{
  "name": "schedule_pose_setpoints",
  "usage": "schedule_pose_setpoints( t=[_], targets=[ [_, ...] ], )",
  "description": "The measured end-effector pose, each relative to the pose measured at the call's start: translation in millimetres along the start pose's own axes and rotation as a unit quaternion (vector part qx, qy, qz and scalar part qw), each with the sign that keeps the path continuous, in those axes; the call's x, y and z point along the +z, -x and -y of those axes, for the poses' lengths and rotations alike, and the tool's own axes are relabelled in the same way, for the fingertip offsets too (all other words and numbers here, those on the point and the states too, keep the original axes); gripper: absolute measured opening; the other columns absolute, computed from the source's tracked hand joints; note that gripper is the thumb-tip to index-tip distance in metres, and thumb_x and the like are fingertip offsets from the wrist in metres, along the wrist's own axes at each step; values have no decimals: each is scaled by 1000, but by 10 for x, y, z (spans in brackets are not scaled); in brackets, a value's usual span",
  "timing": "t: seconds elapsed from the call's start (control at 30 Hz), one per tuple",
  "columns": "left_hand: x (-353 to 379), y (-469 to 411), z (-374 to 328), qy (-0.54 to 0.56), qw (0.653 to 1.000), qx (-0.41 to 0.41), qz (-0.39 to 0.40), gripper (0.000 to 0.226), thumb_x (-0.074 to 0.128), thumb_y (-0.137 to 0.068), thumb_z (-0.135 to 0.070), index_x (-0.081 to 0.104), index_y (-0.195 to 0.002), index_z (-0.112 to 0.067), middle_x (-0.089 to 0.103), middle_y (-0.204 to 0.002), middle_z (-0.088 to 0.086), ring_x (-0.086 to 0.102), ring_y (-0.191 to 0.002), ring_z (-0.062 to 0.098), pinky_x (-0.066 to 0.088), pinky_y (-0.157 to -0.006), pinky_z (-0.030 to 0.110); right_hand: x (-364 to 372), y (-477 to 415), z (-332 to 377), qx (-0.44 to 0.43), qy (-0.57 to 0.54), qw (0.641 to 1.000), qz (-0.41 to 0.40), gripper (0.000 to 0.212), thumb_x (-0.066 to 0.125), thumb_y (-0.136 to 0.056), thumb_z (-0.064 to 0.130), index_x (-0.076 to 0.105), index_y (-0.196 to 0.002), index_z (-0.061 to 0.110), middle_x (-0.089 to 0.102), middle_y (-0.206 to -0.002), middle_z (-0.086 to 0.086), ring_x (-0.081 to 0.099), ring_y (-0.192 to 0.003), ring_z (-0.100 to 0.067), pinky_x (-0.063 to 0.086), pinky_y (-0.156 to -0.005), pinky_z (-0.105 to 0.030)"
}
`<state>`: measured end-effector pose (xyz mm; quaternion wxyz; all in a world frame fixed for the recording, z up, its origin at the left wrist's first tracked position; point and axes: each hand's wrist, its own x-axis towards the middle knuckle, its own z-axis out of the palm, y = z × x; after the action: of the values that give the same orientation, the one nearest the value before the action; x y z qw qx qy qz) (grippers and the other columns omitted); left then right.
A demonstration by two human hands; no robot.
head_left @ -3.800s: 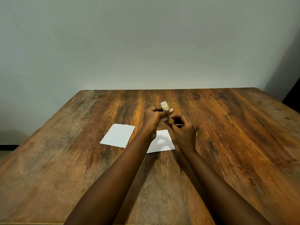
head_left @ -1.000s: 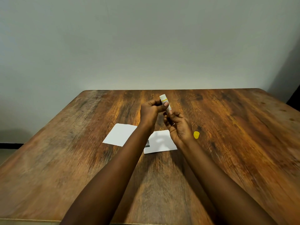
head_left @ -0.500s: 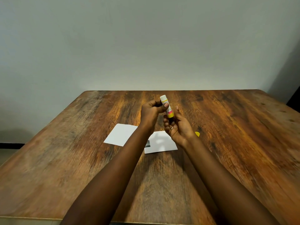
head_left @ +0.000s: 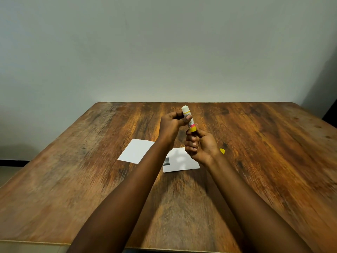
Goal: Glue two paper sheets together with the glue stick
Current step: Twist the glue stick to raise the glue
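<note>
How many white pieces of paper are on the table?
2. One white rectangular paper sheet lies flat left of the left forearm; the other white paper sheet lies beside it, partly hidden under the hands. More could be hidden beneath the arms.

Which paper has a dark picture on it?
The right paper, under the right hand, has a dark patch at its left edge. The left paper looks plain white.

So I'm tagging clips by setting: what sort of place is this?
Probably a plain indoor room: a bare wooden table against a blank grey wall, with only paper sheets and a glue stick.
</note>
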<state>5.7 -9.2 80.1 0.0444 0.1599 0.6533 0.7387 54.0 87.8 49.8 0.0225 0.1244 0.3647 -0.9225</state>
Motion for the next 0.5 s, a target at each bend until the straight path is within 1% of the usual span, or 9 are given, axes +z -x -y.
schedule_pose_setpoints(
  t=[0.07,0.13,0.2,0.27,0.3,0.37,0.4,0.47,0.5],
  targets=[
    [-20,-3,18,1,1000,0,-5,22,66,-82,-8,67,-103,-1,67,-96,10,62,-95,24,48,-86,34,2,12,-12,-21,-2,1000,-5,40,44,-96,38,60,-82,4,55,-48,-1,49,-36,-6,39,-35,-13],
    [-37,-14,30,-6,1000,2,-12,25,66,-82,-9,67,-106,-1,67,-99,9,63,-99,24,49,-87,33,10,15,-41,-67,-47,997,2,25,52,-93,26,64,-94,3,67,-64,-8,63,-51,-11,54,-48,-19],
    [-39,-20,32,-5,1000,3,-15,24,67,-81,-10,67,-104,-2,68,-98,8,63,-98,23,48,-86,31,20,1,-58,-113,-63,992,0,13,54,-91,10,64,-93,3,69,-68,-10,67,-57,-13,58,-54,-22],
    [-27,-22,28,-4,1000,5,-15,23,68,-80,-10,68,-103,-2,68,-96,7,63,-95,21,48,-80,26,38,-24,-76,-135,-47,989,-19,11,51,-92,3,62,-90,3,66,-68,-9,66,-54,-10,56,-52,-21],
    [-22,-26,25,-7,1000,8,-14,24,68,-80,-10,68,-103,-2,68,-96,7,63,-94,21,47,-79,24,49,-30,-81,-134,-38,990,-30,13,49,-93,6,62,-90,3,63,-66,-8,63,-50,-8,54,-49,-19],
    [-11,-29,23,-10,1000,13,-5,24,67,-81,-10,67,-103,-1,68,-99,10,62,-93,20,47,-78,23,64,-23,-69,-106,-16,994,-36,25,44,-98,20,59,-86,5,55,-53,-3,52,-39,-5,44,-38,-16],
    [-6,-29,21,-11,1000,14,2,24,66,-82,-9,67,-104,0,68,-101,12,62,-92,18,47,-77,22,62,-19,-52,-76,-11,997,-32,34,40,-99,29,57,-79,6,49,-46,0,43,-33,-5,36,-32,-15],
    [3,-27,18,-11,1000,16,14,24,65,-83,-9,66,-105,0,67,-101,12,61,-92,18,47,-77,22,52,-15,-17,-20,-16,1000,-18,46,36,-98,38,48,-65,9,37,-36,3,29,-26,-5,23,-27,-13],
    [7,-22,18,-9,1000,15,18,24,64,-83,-9,66,-106,0,67,-99,10,61,-92,18,47,-78,22,41,-10,-11,-7,-13,1000,-13,47,36,-98,40,45,-62,10,35,-35,4,26,-25,-5,22,-26,-13]
  ],
)
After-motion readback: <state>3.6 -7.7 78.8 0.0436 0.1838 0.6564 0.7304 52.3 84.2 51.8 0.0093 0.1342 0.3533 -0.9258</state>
